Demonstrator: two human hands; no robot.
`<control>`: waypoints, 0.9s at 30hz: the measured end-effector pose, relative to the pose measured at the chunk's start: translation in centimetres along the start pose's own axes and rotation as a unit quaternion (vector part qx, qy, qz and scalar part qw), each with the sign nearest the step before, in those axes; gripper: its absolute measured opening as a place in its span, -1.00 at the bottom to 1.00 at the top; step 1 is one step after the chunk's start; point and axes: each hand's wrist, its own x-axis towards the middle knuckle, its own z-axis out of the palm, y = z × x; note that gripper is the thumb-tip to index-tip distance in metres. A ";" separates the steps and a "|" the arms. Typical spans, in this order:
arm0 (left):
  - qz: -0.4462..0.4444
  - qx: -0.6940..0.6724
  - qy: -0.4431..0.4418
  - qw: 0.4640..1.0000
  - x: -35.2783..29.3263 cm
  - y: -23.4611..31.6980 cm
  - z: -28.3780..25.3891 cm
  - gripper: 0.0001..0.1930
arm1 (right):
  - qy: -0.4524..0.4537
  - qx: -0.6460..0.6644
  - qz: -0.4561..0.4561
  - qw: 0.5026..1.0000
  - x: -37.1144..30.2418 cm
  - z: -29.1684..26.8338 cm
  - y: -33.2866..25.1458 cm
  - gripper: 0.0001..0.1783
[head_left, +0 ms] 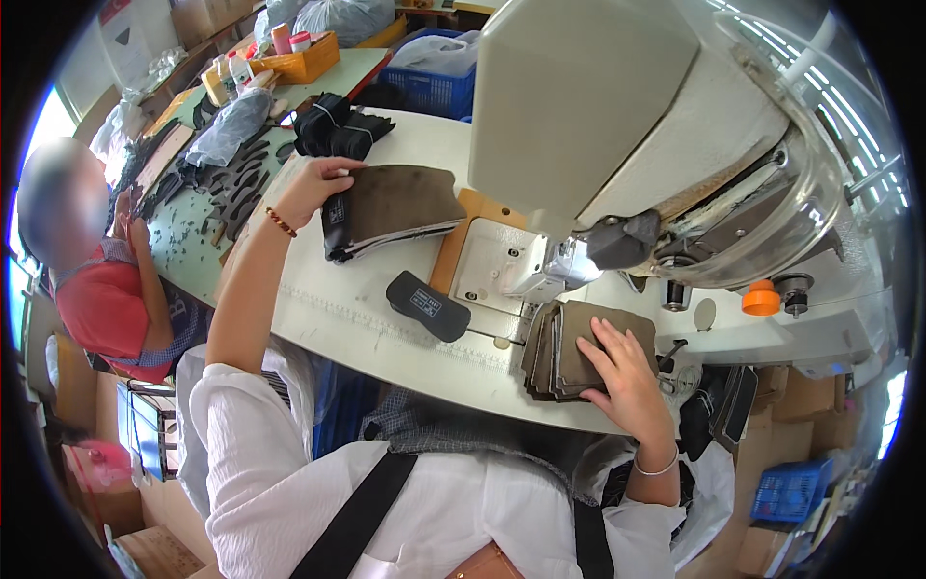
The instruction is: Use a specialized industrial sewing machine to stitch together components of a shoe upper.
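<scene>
At the far left of the sewing table, my left hand (313,191) has its fingers closed at the upper left corner of a stack of brown fabric pieces (400,207). A dark piece with pale print shows at that stack's left edge. My right hand (627,372) lies flat, fingers spread, on a second stack of brown pieces (564,338) near the front edge. Between the stacks, a single black tongue-shaped piece (429,306) with a pale print lies on the table. The sewing machine's metal presser area (550,270) stands behind the second stack.
The sewing machine head (588,106) looms over the table's right side. Tied black bundles (338,125) lie at the far left edge. A co-worker in red (111,309) works at a green table (193,256) with dark scraps. A blue crate (434,82) stands behind.
</scene>
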 end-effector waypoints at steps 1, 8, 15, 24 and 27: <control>0.074 0.095 0.055 0.991 -0.4 0.4 0.8 -0.63 | 0.007 0.002 -0.003 1.000 0.0 0.1 0.1 -0.11; 0.296 0.225 -0.078 0.925 -8.1 6.5 6.4 -0.72 | 0.058 0.008 -0.046 0.997 -0.2 0.6 0.9 -0.30; 0.331 0.247 -0.213 0.885 -11.5 7.7 10.5 -0.76 | 0.062 0.008 -0.040 0.997 0.0 0.6 0.9 -0.34; 0.265 0.165 -0.241 0.919 -9.5 6.8 9.9 -0.86 | 0.007 0.082 -0.060 0.995 0.3 -1.2 2.4 -0.30; 0.269 0.196 -0.218 0.917 -10.2 7.3 10.4 -0.85 | 0.031 0.077 -0.058 0.995 0.2 -0.9 2.7 -0.29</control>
